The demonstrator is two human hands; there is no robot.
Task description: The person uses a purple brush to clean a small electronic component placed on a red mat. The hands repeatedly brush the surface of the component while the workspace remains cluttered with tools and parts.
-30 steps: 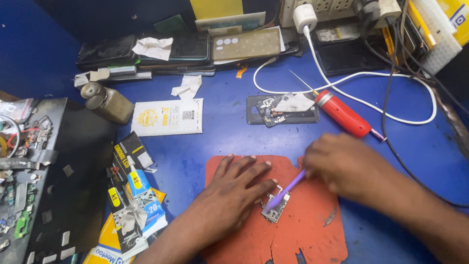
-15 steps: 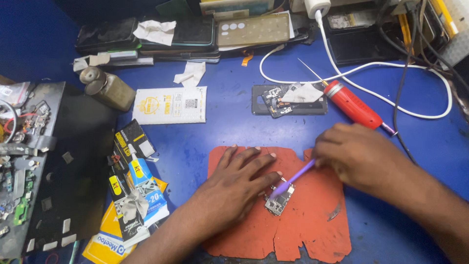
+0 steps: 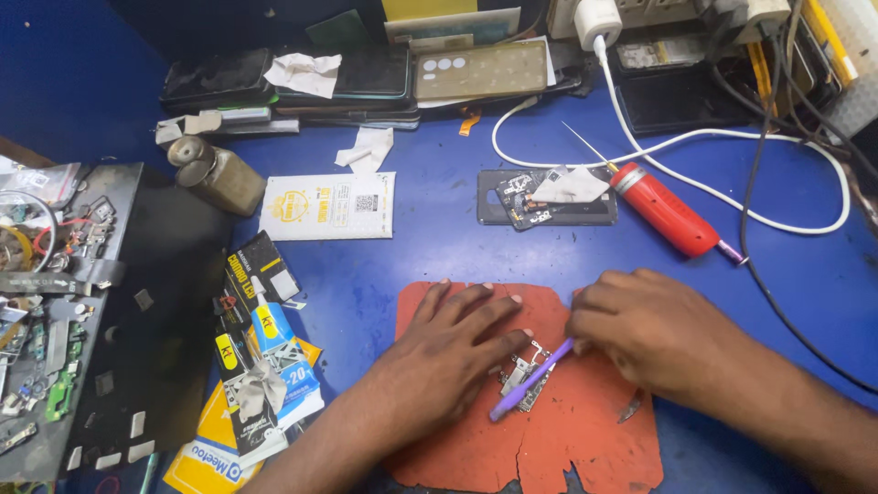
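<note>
step: scrubbing board | left hand flat, pins it (9 o'clock) | right hand pinches brush | next: light strokes

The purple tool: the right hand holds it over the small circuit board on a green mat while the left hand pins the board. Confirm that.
Not quite: the mat is orange-red, not green, as the head view shows. The rest stands: the right hand holds the purple tool over the small circuit board, and the left hand pins the board down.
</note>
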